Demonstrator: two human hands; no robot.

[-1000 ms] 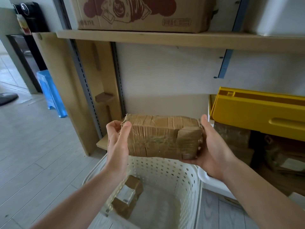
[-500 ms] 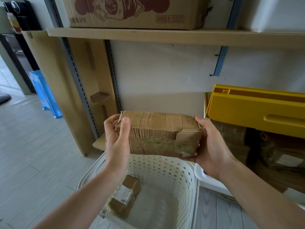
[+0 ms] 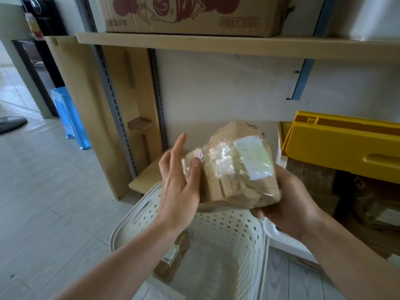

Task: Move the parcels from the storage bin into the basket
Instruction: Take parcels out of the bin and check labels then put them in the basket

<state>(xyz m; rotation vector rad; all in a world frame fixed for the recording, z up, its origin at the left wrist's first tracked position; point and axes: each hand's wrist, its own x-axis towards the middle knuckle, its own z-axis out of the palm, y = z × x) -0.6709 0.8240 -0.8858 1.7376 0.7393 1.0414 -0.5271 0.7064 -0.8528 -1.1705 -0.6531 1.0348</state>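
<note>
A brown taped cardboard parcel (image 3: 236,169) with a white label facing me hangs tilted above the white perforated basket (image 3: 227,230). My right hand (image 3: 287,204) holds it from below at its right end, fingers curled under it. My left hand (image 3: 179,180) lies against its left end, thumb on the tape and fingers straight, pointing up. A smaller brown parcel (image 3: 173,256) with a label lies on the basket's floor. To the right stands the storage bin (image 3: 281,237) with a raised yellow lid (image 3: 344,146), and more brown parcels (image 3: 311,176) sit inside it.
A wooden shelf (image 3: 216,44) overhead carries a large printed cardboard box (image 3: 190,16). A low wooden board (image 3: 147,178) juts out behind the basket. A blue plastic stool (image 3: 69,118) stands on the pale plank floor at the left, near a dark cabinet.
The parcel has been turned, so its labelled face now points toward me and one end tips up. My left fingers have straightened, and my right hand has shifted under the parcel.
</note>
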